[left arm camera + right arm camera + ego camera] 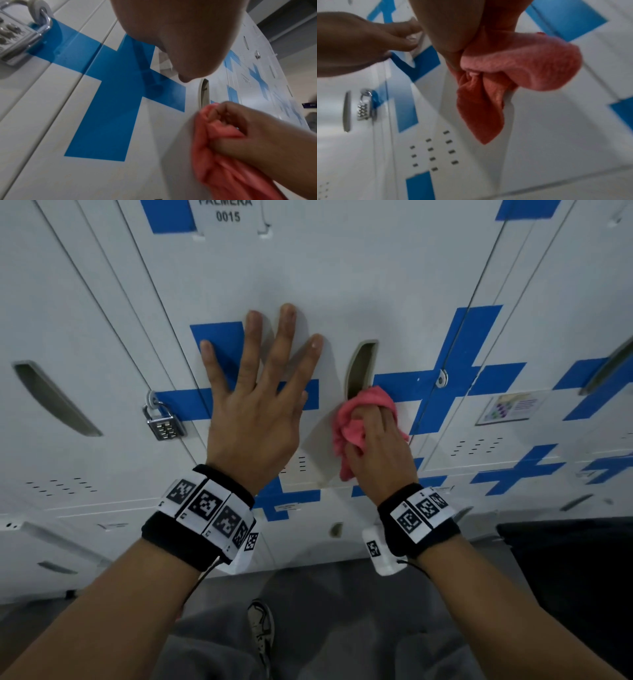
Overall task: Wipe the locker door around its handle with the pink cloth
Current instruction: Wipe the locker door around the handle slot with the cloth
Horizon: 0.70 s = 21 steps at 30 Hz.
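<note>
Your two hands work on a white metal locker door [325, 285] marked with blue tape crosses.

At far left, a silver combination padlock [163, 422] hangs on the neighbouring door's hasp. Your left hand [255, 402] lies flat on the door, fingers spread wide and straight across a blue tape cross [219, 371]. To its right sits the grey recessed slot handle [362, 368]. Your right hand [380, 446] grips the bunched pink terry cloth [352, 426] with curled fingers, pressing it to the door at the handle's lower end, a loose corner hanging down.
</note>
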Each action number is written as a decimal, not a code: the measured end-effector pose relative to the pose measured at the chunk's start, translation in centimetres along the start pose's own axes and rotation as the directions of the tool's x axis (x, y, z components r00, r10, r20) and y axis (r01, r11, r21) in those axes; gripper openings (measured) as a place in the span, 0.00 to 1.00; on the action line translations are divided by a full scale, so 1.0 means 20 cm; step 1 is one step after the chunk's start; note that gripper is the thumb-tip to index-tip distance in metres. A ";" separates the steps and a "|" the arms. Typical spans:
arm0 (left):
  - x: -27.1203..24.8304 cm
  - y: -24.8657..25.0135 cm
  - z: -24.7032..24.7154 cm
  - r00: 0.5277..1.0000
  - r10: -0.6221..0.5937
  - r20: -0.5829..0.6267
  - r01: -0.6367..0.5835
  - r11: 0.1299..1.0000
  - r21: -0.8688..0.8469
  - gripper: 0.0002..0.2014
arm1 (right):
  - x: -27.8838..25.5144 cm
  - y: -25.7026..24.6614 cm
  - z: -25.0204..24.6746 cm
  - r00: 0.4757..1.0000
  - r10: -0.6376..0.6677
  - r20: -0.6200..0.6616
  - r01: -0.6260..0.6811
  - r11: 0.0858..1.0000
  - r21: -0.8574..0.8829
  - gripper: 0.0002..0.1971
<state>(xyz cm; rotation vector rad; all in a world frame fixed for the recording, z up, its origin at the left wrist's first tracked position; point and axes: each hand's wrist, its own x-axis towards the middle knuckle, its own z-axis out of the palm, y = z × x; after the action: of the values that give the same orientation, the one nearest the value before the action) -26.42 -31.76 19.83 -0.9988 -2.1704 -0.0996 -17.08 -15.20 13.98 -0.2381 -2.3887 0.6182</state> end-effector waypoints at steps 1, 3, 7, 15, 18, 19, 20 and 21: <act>0.00 0.00 -0.01 1.000 0.000 -0.002 0.000 1.000 -0.018 0.34 | 0.02 -0.03 0.02 0.999 0.025 -0.030 -0.024 0.999 0.031 0.18; 0.00 -0.01 -0.03 1.000 0.006 0.018 -0.005 0.999 -0.048 0.38 | 0.04 -0.09 0.10 1.000 0.023 -0.014 -0.021 0.996 0.081 0.21; -0.01 -0.02 -0.06 0.997 0.022 0.070 -0.014 0.994 -0.104 0.44 | -0.06 -0.11 0.28 0.962 -0.197 0.189 0.202 0.979 -0.007 0.26; -0.01 -0.05 -0.08 0.996 0.062 0.070 -0.056 0.995 -0.078 0.50 | -0.16 0.22 0.05 0.944 0.041 0.327 0.022 0.982 -0.186 0.23; -0.01 -0.03 -0.06 0.997 0.043 0.065 -0.039 0.997 -0.071 0.49 | -0.10 0.14 0.02 0.987 0.134 0.088 -0.132 0.991 -0.026 0.19; -0.01 -0.03 -0.06 0.997 0.040 0.063 -0.035 0.997 -0.072 0.48 | -0.08 0.09 0.04 0.986 0.155 0.058 -0.157 0.987 0.019 0.18; -0.01 -0.02 -0.05 0.997 0.037 0.061 -0.033 0.997 -0.074 0.48 | -0.07 0.03 0.09 0.987 0.146 0.068 -0.149 0.988 0.049 0.19; 0.00 -0.02 -0.05 0.997 0.036 0.062 -0.031 0.997 -0.075 0.48 | -0.05 -0.03 0.14 0.991 0.097 0.094 -0.103 0.992 0.067 0.20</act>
<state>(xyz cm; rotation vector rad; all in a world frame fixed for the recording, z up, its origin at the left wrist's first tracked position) -26.12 -32.42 20.57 -1.0932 -2.2199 -0.1349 -18.06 -17.12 11.77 -0.3062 -2.4470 0.7751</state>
